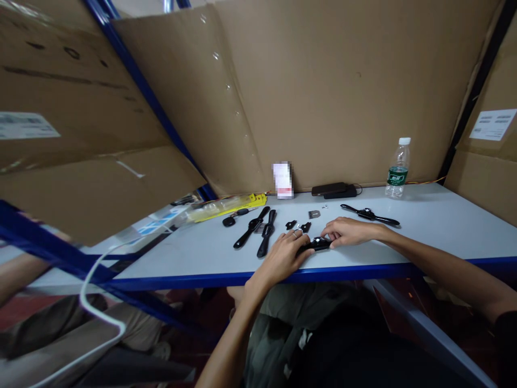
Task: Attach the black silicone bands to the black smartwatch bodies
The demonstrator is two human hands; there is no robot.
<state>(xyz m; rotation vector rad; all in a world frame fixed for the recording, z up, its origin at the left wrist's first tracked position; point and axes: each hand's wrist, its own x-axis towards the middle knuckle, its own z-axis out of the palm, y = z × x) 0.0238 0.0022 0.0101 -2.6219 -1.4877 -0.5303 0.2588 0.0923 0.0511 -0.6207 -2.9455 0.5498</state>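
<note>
My left hand (pixel 285 252) is closed around the left handle of a black spokeshave (pixel 320 244) near the table's front edge. At its other end, my right hand (pixel 346 231) has its fingers bent and pressed together against the tool's middle; a small shiny part shows there, but its details are too small to make out. Just beyond the hands lie two small black lever caps, one of them this cap (pixel 291 224), and a square metal blade (pixel 314 214). More spokeshaves rest to the left (pixel 266 233) and to the right (pixel 369 214).
Behind the tools stand a water bottle (pixel 398 170), black phone-like slabs (pixel 334 189) and a blurred white card (pixel 283 179). Keys (pixel 235 216) and yellow-edged plastic packaging (pixel 230 206) lie left. Cardboard walls the grey table (pixel 194 263). Another person's arm (pixel 28 264) shows at far left.
</note>
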